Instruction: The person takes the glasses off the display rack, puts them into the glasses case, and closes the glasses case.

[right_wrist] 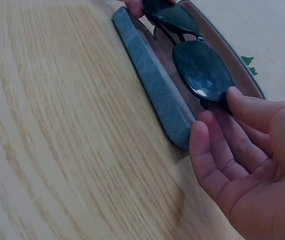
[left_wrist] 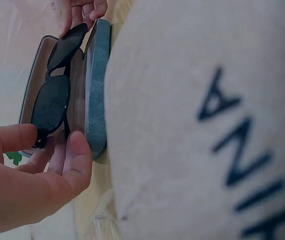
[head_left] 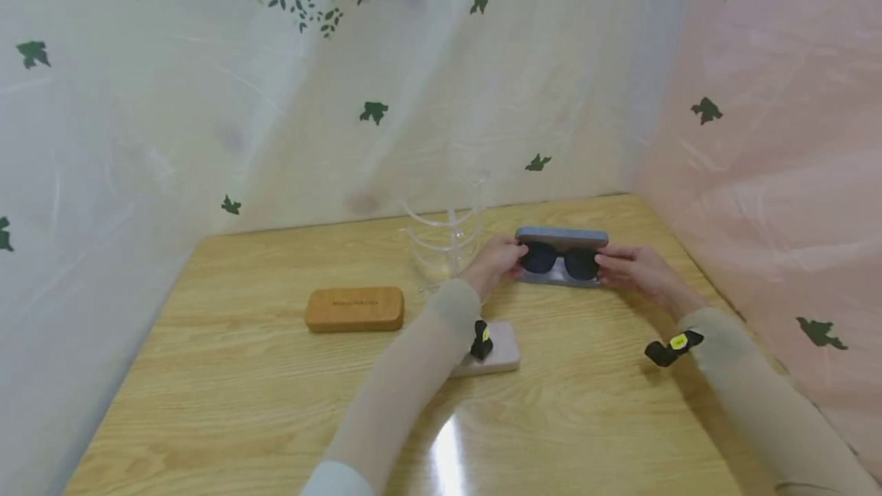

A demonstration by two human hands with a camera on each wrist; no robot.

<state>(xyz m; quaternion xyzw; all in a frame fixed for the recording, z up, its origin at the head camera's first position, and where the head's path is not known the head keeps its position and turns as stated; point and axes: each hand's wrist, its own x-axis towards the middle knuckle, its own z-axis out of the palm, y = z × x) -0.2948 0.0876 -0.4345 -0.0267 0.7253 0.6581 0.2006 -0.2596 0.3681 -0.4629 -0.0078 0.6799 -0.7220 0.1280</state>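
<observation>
A pair of dark sunglasses [head_left: 580,265] is held between both hands at the mouth of an open blue-grey glasses case [head_left: 563,235]. My left hand [head_left: 498,259] pinches the frame's left end, thumb in front and fingers behind, as the left wrist view shows. At the other end my right hand [head_left: 637,270] pinches the frame the same way; in the right wrist view its thumb lies on the front edge of the lens [right_wrist: 202,70]. The case's lid stands raised behind the sunglasses, and its lower half [right_wrist: 155,82] lies on the table in front of them.
A clear tiered display stand [head_left: 452,239] rises just left of my left hand. An orange-brown glasses case [head_left: 354,309] lies shut farther left on the wooden table [head_left: 262,396]. Beneath my left wrist is a pale pink case [head_left: 506,347], partly covered. Patterned curtains hang behind and at the right.
</observation>
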